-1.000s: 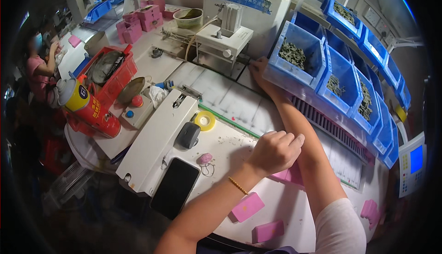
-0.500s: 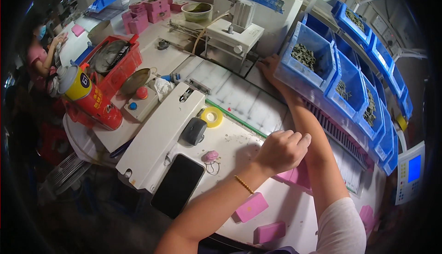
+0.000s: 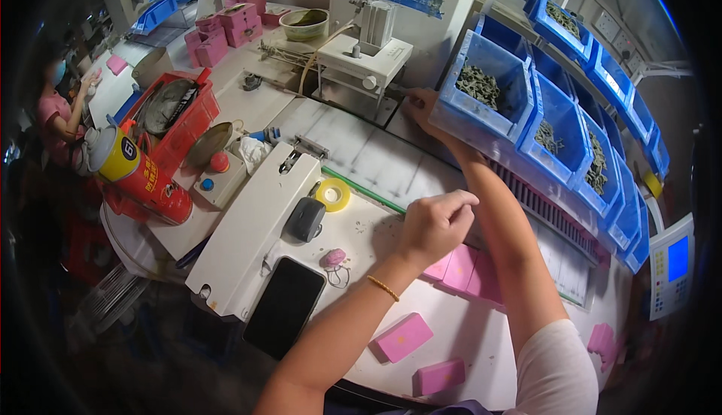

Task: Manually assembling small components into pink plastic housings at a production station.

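Note:
My left hand (image 3: 440, 223), with a gold beaded bracelet at the wrist, hovers over the worktable with its fingers curled closed. Whatever it may hold is hidden. Below it lie several pink blocks (image 3: 459, 268) side by side, partly behind my forearms. My right arm reaches far forward, and my right hand (image 3: 423, 106) is beside the white press-like machine (image 3: 366, 57), near the corner of a blue bin (image 3: 485, 114). The bin covers part of that hand, so its fingers hardly show.
More pink blocks (image 3: 404, 337) lie near the front edge. Left of them are a black phone (image 3: 284, 307), a dark mouse-like device (image 3: 305, 219), yellow tape (image 3: 332, 194) and a red spray can (image 3: 154, 185). Blue bins of small greenish pieces line the right. A co-worker (image 3: 64, 114) sits far left.
The view has shifted a little. My left hand has risen and turned slightly, uncovering more of the pink blocks beneath it. My right hand stays beside the machine.

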Motion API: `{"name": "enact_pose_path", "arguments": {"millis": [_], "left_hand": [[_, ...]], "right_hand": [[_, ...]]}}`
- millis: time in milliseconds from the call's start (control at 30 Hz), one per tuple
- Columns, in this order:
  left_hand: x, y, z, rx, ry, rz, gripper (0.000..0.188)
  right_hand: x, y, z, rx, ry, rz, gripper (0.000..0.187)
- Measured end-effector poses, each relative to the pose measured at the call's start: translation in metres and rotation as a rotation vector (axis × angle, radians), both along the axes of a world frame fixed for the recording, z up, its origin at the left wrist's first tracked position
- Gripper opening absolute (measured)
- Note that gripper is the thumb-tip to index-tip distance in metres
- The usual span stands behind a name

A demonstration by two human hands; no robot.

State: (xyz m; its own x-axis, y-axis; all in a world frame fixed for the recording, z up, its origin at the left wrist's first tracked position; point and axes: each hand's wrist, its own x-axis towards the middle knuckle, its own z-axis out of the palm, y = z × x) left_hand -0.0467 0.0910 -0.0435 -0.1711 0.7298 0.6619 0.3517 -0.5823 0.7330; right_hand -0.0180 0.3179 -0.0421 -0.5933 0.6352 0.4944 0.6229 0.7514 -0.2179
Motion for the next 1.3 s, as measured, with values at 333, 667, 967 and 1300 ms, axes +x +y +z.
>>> {"name": "enact_pose_path", "arguments": {"millis": [333, 667, 967, 1300], "left_hand": [[-0.008, 0.004, -0.004, -0.181, -0.071, -0.069, 0.012], [-0.007, 0.006, -0.006, -0.034, -0.025, 0.032, 0.011], [-0.008, 0.008, -0.006, -0.047, -0.017, 0.079, 0.009], [-0.008, 0.009, -0.008, -0.028, -0.023, 0.076, 0.009]], "right_hand": [[-0.009, 0.035, -0.008, -0.594, 0.229, 0.034, 0.042], [-0.022, 0.023, -0.003, -0.506, 0.186, -0.028, 0.033], [-0.037, 0.014, 0.001, -0.334, 0.421, -0.069, 0.03], [0.028, -0.024, -0.009, 0.299, 0.019, -0.069, 0.02]]}}
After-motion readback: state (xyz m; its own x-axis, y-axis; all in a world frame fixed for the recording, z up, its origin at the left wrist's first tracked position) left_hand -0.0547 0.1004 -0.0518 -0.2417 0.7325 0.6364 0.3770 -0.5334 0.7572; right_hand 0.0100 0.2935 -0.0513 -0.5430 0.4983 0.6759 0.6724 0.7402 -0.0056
